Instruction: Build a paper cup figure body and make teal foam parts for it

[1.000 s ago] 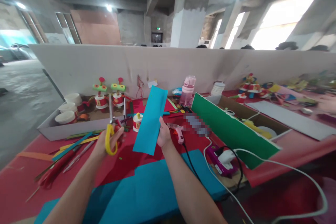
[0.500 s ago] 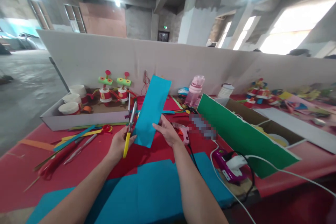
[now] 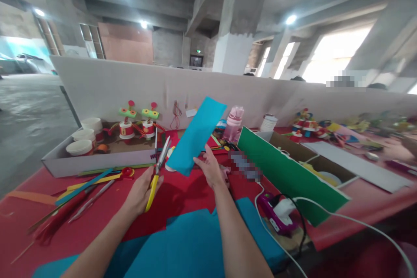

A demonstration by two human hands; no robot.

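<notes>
"Fingers of the left hand were wrapped around yellow-handled scissors, with the blades pointing up and away above a red table."

"And the right hand?"

"It pinched a blue paper strip narrowly by the lower right edge. The strip slanted in the air, its top leaning to the right, its lower left corner just beside the blades."

"Were they touching?"

"The angle did not make that clear."

"What lay beneath and behind?"

"Larger blue paper covered the table's near edge. A cup sat partly hidden behind the strip's lower end."

"The surroundings?"

"At left, a white-sided tray held pale cups and two red-and-white figures topped with green. A pink bottle stood before a pale partition; a green-sided box occupied the right."
</notes>
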